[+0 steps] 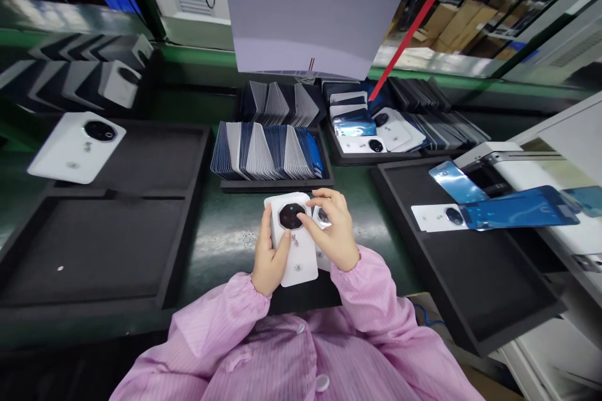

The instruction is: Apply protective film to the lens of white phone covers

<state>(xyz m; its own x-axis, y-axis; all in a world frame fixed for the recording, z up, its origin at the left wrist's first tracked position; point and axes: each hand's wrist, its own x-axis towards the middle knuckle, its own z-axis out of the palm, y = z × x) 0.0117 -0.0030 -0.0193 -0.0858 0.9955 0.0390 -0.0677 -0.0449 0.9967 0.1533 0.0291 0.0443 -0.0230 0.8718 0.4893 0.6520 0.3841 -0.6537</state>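
Observation:
A white phone back panel (301, 257) with a round dark camera area lies in front of my body. My left hand (270, 260) grips its left edge, with the thumb on its face. At its upper right is my right hand (335, 229), fingers bent, the thumb on the rim of the camera area and the index finger by the panel's edge. Partly hidden beneath my right hand is a second white panel (322, 259) with a round camera area. Whether anything thin is between the right fingertips cannot be made out.
Behind my hands stands a black tray (277, 185) packed with upright panels. To the left, a white panel (78, 147) rests on a black foam tray (204, 156). A right-hand black tray (489, 288) bears blue film-covered pieces (522, 207). A grey machine housing (310, 25) overhangs the back.

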